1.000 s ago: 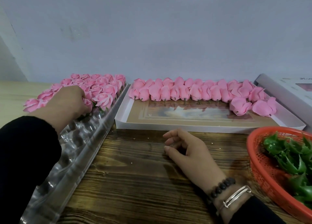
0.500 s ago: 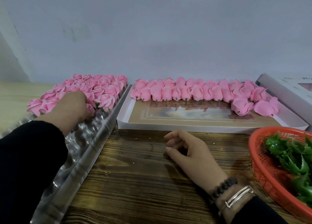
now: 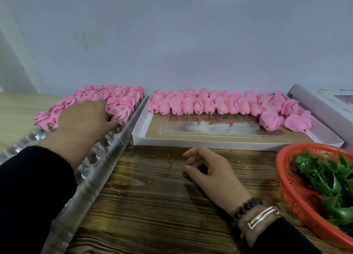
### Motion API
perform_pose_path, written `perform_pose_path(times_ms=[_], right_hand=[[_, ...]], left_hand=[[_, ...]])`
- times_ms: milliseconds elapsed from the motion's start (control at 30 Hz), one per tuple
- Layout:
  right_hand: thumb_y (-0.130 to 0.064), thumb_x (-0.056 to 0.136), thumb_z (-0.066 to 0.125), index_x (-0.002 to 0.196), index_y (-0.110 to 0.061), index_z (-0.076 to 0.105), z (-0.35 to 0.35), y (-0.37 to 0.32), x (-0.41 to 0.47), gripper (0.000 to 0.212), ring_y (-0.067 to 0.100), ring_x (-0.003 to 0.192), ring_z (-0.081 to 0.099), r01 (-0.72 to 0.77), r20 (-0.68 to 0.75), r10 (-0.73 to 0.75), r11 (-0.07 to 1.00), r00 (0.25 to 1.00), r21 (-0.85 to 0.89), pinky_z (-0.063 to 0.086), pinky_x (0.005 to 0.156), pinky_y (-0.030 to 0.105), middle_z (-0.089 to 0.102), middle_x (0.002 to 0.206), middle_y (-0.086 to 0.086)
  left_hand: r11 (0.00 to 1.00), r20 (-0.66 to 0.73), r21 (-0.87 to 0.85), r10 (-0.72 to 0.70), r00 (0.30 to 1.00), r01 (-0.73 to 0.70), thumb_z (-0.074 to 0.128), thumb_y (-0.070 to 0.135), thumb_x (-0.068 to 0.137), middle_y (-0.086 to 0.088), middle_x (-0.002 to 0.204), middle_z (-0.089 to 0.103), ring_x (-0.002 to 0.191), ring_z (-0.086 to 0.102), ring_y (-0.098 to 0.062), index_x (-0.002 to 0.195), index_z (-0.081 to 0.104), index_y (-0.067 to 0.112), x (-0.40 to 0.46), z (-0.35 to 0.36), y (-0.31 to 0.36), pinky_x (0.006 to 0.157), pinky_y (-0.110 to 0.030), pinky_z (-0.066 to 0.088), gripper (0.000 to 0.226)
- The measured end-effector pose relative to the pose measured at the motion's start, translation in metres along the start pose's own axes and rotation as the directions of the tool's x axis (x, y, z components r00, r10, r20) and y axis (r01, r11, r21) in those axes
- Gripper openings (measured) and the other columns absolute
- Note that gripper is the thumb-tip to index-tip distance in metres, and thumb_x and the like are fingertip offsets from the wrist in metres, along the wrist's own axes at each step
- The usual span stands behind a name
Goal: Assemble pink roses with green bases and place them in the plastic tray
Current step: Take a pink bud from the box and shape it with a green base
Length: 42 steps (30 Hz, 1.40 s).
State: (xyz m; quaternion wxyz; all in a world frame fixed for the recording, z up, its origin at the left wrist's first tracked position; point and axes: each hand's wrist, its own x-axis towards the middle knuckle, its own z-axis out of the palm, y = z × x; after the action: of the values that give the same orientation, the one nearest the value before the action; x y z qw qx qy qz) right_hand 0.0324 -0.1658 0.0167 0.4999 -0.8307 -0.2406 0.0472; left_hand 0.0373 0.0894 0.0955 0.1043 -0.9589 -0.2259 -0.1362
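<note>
A clear plastic tray (image 3: 107, 154) runs along the left of the wooden table. Its far end holds several assembled pink roses (image 3: 116, 98). My left hand (image 3: 84, 120) reaches over the tray, and its straight fingers touch the base of the nearest front-row rose (image 3: 121, 114); the thumb is hidden. My right hand (image 3: 208, 169) rests on the table in front of me, fingers loosely curled, holding nothing. Several loose pink rose heads (image 3: 210, 104) lie in a row in a shallow white box (image 3: 229, 144). Green bases (image 3: 324, 177) fill an orange basket (image 3: 286, 186) at the right.
A white carton (image 3: 324, 104) lies at the far right behind the basket. A pale wall stands close behind the tray and box. The tray's near pockets (image 3: 89, 169) hold no roses. Dark wood table (image 3: 152, 206) lies between tray and basket.
My left hand has flattened and slid right along the front row of roses in the tray. My right hand has stayed in place on the table.
</note>
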Motion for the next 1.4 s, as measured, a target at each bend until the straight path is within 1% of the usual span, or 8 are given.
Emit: perform_pose_path(times_ms=[100,200,367,633,867,1033,1133,1400], right_hand=[[-0.019,0.086,0.062,0.097,-0.035,0.056,0.0,0.001,0.0,0.021,0.002,0.086,0.057,0.0,-0.005,0.0,1.0,1.0,0.007,0.05,0.082,0.021,0.06,0.091,-0.009],[-0.016,0.086,0.062,0.092,-0.037,0.055,0.0,0.002,0.001,0.023,0.003,0.082,0.059,0.012,-0.021,-0.011,0.999,1.0,0.037,0.05,0.078,0.02,0.062,0.088,-0.007],[-0.004,0.083,0.061,0.086,-0.028,0.06,-0.001,0.006,0.002,0.025,0.016,0.075,0.06,0.036,-0.149,-0.02,0.993,0.989,0.11,0.046,0.066,0.016,0.062,0.077,0.0],[-0.007,0.085,0.057,0.083,-0.036,0.055,-0.005,0.002,0.007,0.028,0.003,0.077,0.057,0.001,-0.158,-0.006,0.999,0.987,-0.038,0.043,0.068,0.008,0.061,0.077,-0.008],[-0.018,0.09,0.052,0.084,-0.019,0.052,-0.044,-0.04,0.062,0.006,0.009,0.073,0.049,-0.027,-0.038,0.009,0.856,0.999,-0.517,0.032,0.055,0.013,0.05,0.076,-0.009],[-0.021,0.088,0.058,0.069,-0.011,0.048,-0.114,-0.025,0.094,0.024,0.01,0.051,0.047,-0.328,-0.198,0.274,0.601,0.941,-0.729,0.03,0.042,0.018,0.05,0.062,0.001],[-0.005,0.083,0.061,0.094,0.005,0.062,-0.149,-0.003,0.095,0.015,0.019,0.053,0.051,-0.504,-0.282,0.432,0.584,0.857,-0.637,0.037,0.033,0.017,0.053,0.063,0.007],[0.0,0.089,0.048,0.134,-0.016,0.046,-0.161,0.022,0.099,0.047,0.022,0.099,0.048,-0.452,-0.201,0.518,0.422,0.832,-0.786,0.041,0.071,0.006,0.047,0.118,0.013]], left_hand=[[0.953,-0.101,-0.292,0.046,0.994,-0.074,0.058,0.042,0.085,-0.005,0.09,0.062,0.077,0.053,-0.023,0.104,0.057,0.016,-0.018,-0.02,0.028,0.066,-0.03,0.04,0.032],[0.658,-0.082,-0.746,0.06,0.995,-0.101,0.062,0.035,0.083,0.001,0.071,0.062,0.067,0.057,-0.017,0.072,0.06,0.015,-0.057,-0.018,0.064,0.07,-0.034,0.051,0.023],[0.258,0.039,-0.966,0.123,0.992,0.006,0.059,0.025,0.086,0.0,0.046,0.05,0.045,0.044,-0.012,0.053,0.055,0.011,-0.111,0.023,0.109,0.051,-0.034,0.037,0.037],[0.441,-0.012,-0.891,0.206,0.978,-0.104,0.049,0.036,0.091,0.006,0.054,0.047,0.058,0.045,-0.013,0.06,0.049,0.018,-0.118,0.035,0.119,0.059,-0.035,0.039,0.036],[0.388,0.022,-0.92,0.213,0.977,-0.064,0.056,0.034,0.088,0.016,0.047,0.046,0.05,0.041,-0.002,0.05,0.039,0.024,-0.12,0.037,0.117,0.048,-0.017,0.025,0.043],[0.395,-0.009,-0.913,0.225,0.974,-0.1,0.055,0.033,0.089,0.025,0.049,0.047,0.053,0.044,0.003,0.05,0.036,0.024,-0.119,0.039,0.117,0.056,-0.009,0.035,0.044],[0.427,-0.015,-0.897,0.223,0.975,-0.111,0.055,0.034,0.089,0.03,0.052,0.048,0.056,0.046,0.007,0.051,0.037,0.024,-0.119,0.037,0.118,0.058,-0.007,0.035,0.043],[0.445,0.006,-0.891,0.208,0.978,-0.089,0.055,0.04,0.086,0.007,0.048,0.043,0.051,0.041,-0.004,0.054,0.04,0.023,-0.12,0.037,0.118,0.052,-0.018,0.032,0.039]])
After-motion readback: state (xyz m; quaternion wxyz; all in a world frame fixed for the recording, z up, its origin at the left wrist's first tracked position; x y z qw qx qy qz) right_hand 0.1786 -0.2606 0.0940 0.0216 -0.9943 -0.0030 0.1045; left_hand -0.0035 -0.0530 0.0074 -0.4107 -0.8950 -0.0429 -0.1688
